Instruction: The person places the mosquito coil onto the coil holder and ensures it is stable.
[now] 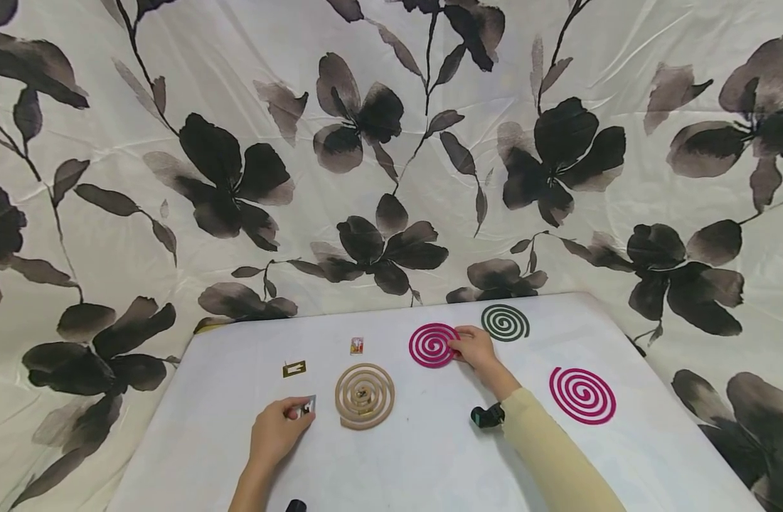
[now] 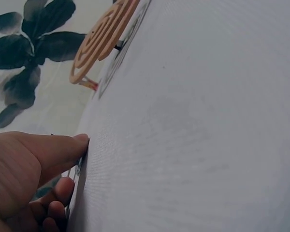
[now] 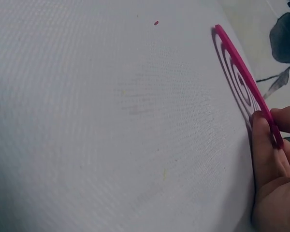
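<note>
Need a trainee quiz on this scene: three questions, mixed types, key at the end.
1. Which hand pinches a magenta coil?
2. True or false: the tan coil sits raised above the tabletop.
3. How many spiral coils show in the head view? A) two B) three C) four

Key:
1. The right hand.
2. True.
3. C: tan coil, green coil, pinched magenta coil, other magenta coil.

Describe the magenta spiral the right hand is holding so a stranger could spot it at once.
On the white-covered table before a floral fabric backdrop, find the right hand beyond a pale yellow sleeve. It pinches the edge of a magenta spiral coil, left of a dark green spiral coil. Unlike the other magenta spiral coil, which lies untouched farther right, this one is held.
</note>
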`<state>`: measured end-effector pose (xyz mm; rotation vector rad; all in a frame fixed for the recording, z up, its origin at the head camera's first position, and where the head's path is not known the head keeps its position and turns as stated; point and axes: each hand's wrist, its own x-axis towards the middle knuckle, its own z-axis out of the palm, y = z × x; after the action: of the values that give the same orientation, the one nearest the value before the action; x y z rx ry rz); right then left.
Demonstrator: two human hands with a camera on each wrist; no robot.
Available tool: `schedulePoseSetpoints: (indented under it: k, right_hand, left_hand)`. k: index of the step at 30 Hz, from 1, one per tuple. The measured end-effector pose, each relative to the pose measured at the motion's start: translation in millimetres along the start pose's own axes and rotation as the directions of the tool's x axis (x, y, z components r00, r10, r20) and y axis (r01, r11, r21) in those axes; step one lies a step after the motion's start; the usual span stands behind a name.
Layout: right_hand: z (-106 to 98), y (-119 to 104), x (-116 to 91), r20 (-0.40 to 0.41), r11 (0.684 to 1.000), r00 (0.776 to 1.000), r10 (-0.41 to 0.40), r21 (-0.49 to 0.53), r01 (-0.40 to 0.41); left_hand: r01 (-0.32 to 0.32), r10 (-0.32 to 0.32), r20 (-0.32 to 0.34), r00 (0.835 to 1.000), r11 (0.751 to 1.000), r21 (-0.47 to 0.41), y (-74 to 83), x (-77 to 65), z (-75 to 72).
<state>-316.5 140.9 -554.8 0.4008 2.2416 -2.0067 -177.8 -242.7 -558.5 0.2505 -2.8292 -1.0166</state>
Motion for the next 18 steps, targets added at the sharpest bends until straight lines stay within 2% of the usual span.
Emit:
schedulePoseSetpoints:
  k: [8, 18]
  right_hand:
    - [-1.4, -2.4, -1.0, -0.001, 1.000, 1.000, -0.010, 0.014, 0.010]
    - [0.2, -1.5, -2.9, 0.004, 1.000, 1.000, -0.022, -0.019, 0.022]
  left_hand:
    - [0.002, -0.002, -0.004, 1.000, 1.000, 0.013, 1.0, -0.8, -1.7]
    - [0.019, -0.019, -0.007, 1.000, 1.000, 0.011, 0.2, -6.1, -3.6]
